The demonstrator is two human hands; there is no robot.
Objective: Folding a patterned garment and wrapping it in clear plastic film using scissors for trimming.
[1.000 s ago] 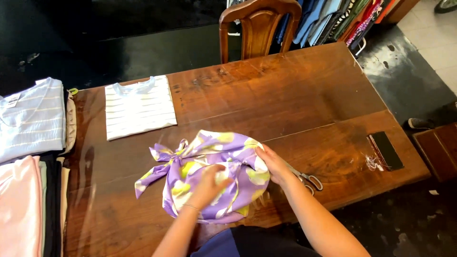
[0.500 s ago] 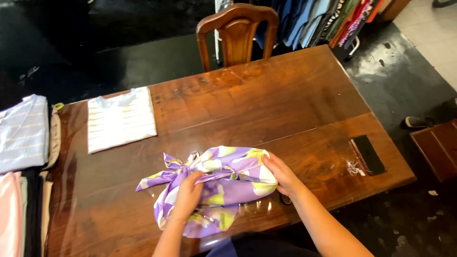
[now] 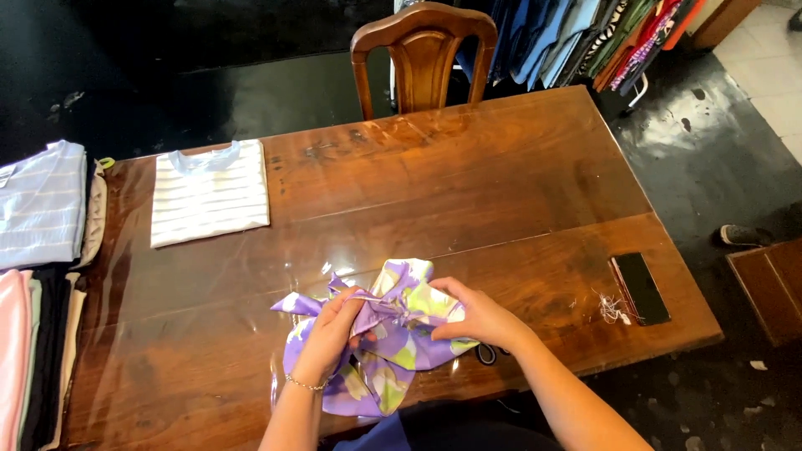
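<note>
- While both hands work at the lower middle of the frame, one purple garment (image 3: 380, 342) with pale yellow-green patches lies bunched on the near edge of the single wooden table (image 3: 468, 192), part of it hanging over that edge.
- One left hand (image 3: 330, 334), with a thin bracelet at the wrist, has its fingers curled tight into a fold of the purple cloth.
- One right hand (image 3: 476, 317) pinches the cloth's right side, fingers bent and closed on the fabric.
- One pair of scissors (image 3: 487, 353) peeks out just under the right wrist; only its dark handles show.
- One folded white striped shirt (image 3: 210, 194) lies flat on the table at upper left, well apart from the hands.
- One dark phone (image 3: 640, 288) rests near the table's right edge, with one small tangle of pale thread (image 3: 611, 309) just beside it.
- One wooden chair (image 3: 423, 54) stands at the table's far side, top centre.
- Along the left edge of the frame sit two stacks of folded clothes (image 3: 38, 250): a light blue striped piece above, pink and dark pieces below.
- One rail of hanging clothes (image 3: 585, 38) fills the upper right.
</note>
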